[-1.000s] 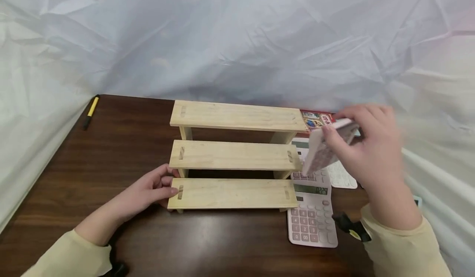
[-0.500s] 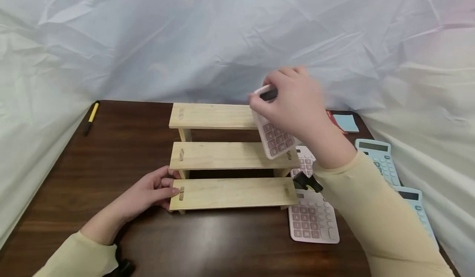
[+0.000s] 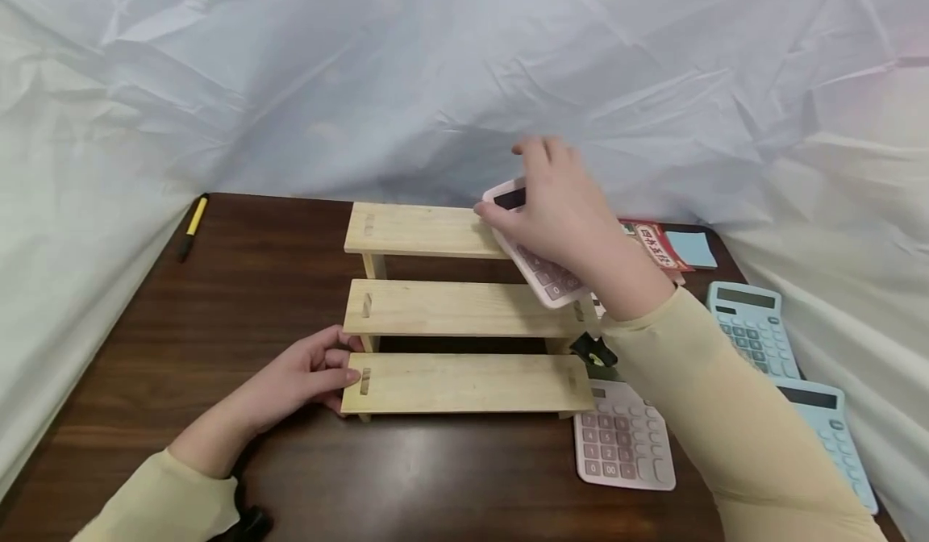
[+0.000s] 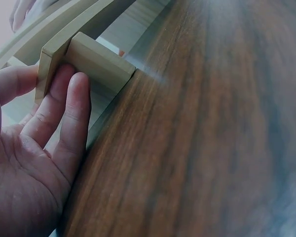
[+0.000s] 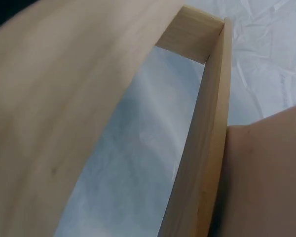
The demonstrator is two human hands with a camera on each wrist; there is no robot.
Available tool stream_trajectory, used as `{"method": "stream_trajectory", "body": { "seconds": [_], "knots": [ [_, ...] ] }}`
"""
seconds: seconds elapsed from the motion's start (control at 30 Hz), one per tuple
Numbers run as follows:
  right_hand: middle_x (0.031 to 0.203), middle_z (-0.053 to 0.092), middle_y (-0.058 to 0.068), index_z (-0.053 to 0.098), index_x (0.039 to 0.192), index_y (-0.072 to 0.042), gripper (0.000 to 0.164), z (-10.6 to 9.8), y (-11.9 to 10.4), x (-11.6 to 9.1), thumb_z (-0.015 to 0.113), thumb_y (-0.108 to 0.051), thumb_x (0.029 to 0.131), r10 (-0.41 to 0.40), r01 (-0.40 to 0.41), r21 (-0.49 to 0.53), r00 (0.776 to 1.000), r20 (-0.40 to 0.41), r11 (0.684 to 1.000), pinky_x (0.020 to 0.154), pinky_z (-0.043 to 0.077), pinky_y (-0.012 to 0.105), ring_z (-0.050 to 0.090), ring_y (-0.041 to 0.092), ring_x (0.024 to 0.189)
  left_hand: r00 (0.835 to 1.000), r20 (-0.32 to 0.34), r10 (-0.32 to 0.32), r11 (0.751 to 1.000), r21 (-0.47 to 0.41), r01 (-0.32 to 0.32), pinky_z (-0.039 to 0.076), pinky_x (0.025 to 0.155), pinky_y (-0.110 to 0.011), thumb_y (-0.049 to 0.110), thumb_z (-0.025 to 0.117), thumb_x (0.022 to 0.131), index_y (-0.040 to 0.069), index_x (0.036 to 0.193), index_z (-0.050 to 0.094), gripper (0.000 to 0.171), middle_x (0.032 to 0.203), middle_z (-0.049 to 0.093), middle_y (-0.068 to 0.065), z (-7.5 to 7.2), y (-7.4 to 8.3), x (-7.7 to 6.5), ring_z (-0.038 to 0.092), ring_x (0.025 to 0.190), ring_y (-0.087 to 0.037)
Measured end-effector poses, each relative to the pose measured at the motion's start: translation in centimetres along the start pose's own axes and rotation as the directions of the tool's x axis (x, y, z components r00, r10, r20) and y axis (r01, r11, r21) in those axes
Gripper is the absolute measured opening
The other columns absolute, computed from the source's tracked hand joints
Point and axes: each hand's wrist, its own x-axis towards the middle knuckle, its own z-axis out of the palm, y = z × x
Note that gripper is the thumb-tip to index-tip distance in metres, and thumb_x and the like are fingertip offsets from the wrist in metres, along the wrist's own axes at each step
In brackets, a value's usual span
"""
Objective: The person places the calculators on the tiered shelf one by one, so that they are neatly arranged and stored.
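Pink calculator (image 3: 543, 274) has shifted leftward, over the wooden rack (image 3: 435, 308). Left hand (image 3: 301, 374) pinches the bottom shelf (image 3: 464, 385); right hand (image 3: 562, 215) thumbs the calculator, finger grip I cannot tell.

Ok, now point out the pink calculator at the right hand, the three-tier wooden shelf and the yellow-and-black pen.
Pink calculator (image 3: 548, 277), head view, on its keys.
Three-tier wooden shelf (image 3: 450, 308), head view, middle board.
Yellow-and-black pen (image 3: 195, 219), head view, yellow barrel.
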Motion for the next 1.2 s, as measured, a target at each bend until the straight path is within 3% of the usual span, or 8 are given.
{"method": "stream_trajectory", "body": {
  "seconds": [0.1, 0.3, 0.43, 0.67, 0.9, 1.03, 1.13, 1.2],
  "knots": [
    [0.139, 0.032, 0.012, 0.042, 0.128, -0.011, 0.084, 0.2, 0.7, -0.8, 0.06, -0.075, 0.076, 0.0, 0.002, 0.058, 0.999, -0.05, 0.998, 0.081, 0.047, 0.046, 0.032, 0.03, 0.12, 1.0, -0.001, 0.005, 1.0, -0.003, -0.005, 0.056, 0.065, -0.053, 0.011, 0.061, 0.096, -0.004, 0.124, 0.036, 0.04, 0.106, 0.064, -0.027, 0.0, 0.1, -0.1, 0.067, 0.087, -0.04],
    [0.128, 0.037, 0.014, 0.055, 0.098, -0.013, 0.051, 0.9, 2.2, -2.9, 0.065, -0.061, 0.084, -0.086, 0.105, 0.099, 0.979, -0.186, 0.99, 0.088, 0.043, 0.047, 0.032, 0.033, 0.12, 1.0, -0.001, 0.001, 1.0, -0.005, -0.001, 0.056, 0.065, -0.053, 0.011, 0.061, 0.096, -0.005, 0.124, 0.036, 0.041, 0.106, 0.064, -0.027, -0.1, 0.2, -0.3, 0.067, 0.088, -0.04],
    [0.122, 0.045, 0.013, 0.067, 0.109, -0.013, 0.038, 1.4, 3.1, -4.7, 0.067, -0.046, 0.089, -0.152, 0.178, 0.083, 0.954, -0.259, 0.98, 0.087, 0.04, 0.046, 0.036, 0.032, 0.115, 1.0, 0.005, 0.005, 1.0, -0.012, -0.005, 0.056, 0.066, -0.054, 0.01, 0.061, 0.096, -0.005, 0.124, 0.035, 0.041, 0.107, 0.064, -0.027, 0.0, 0.2, -0.4, 0.066, 0.089, -0.04],
    [0.133, 0.048, 0.015, 0.062, 0.127, -0.01, 0.057, 1.6, 4.0, -7.5, 0.075, -0.045, 0.083, -0.255, 0.283, 0.09, 0.938, -0.237, 0.955, 0.097, 0.035, 0.051, 0.039, 0.034, 0.122, 1.0, -0.009, 0.001, 1.0, -0.017, -0.001, 0.056, 0.067, -0.054, 0.009, 0.061, 0.096, -0.005, 0.125, 0.036, 0.041, 0.108, 0.064, -0.027, 0.0, 0.2, -0.8, 0.066, 0.09, -0.039],
    [0.153, 0.032, 0.01, 0.053, 0.138, -0.014, 0.075, 1.8, 4.8, -8.6, 0.083, -0.041, 0.075, -0.355, 0.378, 0.124, 0.918, -0.177, 0.917, 0.107, 0.03, 0.054, 0.028, 0.032, 0.138, 1.0, -0.01, 0.002, 1.0, -0.013, -0.002, 0.056, 0.067, -0.053, 0.01, 0.061, 0.096, -0.005, 0.125, 0.036, 0.041, 0.109, 0.064, -0.026, 0.1, 0.2, -1.0, 0.066, 0.091, -0.039],
    [0.153, 0.033, 0.01, 0.054, 0.137, -0.012, 0.069, 2.6, 5.2, -8.3, 0.082, -0.03, 0.077, -0.416, 0.449, 0.144, 0.884, -0.212, 0.882, 0.111, 0.027, 0.049, 0.026, 0.031, 0.14, 1.0, -0.014, -0.003, 1.0, -0.013, 0.002, 0.056, 0.067, -0.053, 0.011, 0.061, 0.096, -0.004, 0.124, 0.036, 0.04, 0.109, 0.064, -0.026, 0.2, 0.2, -0.8, 0.066, 0.091, -0.039],
    [0.149, 0.037, 0.013, 0.058, 0.133, -0.01, 0.062, 3.1, 5.3, -7.9, 0.081, -0.02, 0.076, -0.454, 0.506, 0.16, 0.847, -0.275, 0.847, 0.108, 0.032, 0.046, 0.033, 0.032, 0.136, 1.0, -0.007, 0.0, 1.0, -0.009, 0.0, 0.056, 0.068, -0.052, 0.012, 0.061, 0.097, -0.004, 0.126, 0.037, 0.041, 0.11, 0.064, -0.025, 0.3, 0.3, -0.4, 0.066, 0.091, -0.039],
    [0.148, 0.037, 0.015, 0.059, 0.131, -0.01, 0.06, 3.4, 5.2, -7.8, 0.081, -0.018, 0.076, -0.454, 0.516, 0.164, 0.837, -0.305, 0.841, 0.104, 0.036, 0.046, 0.036, 0.032, 0.132, 1.0, -0.002, 0.005, 1.0, -0.006, -0.005, 0.056, 0.067, -0.052, 0.012, 0.061, 0.096, -0.004, 0.126, 0.037, 0.041, 0.11, 0.065, -0.025, 0.4, 0.3, 0.0, 0.066, 0.091, -0.039]
  ]
}}
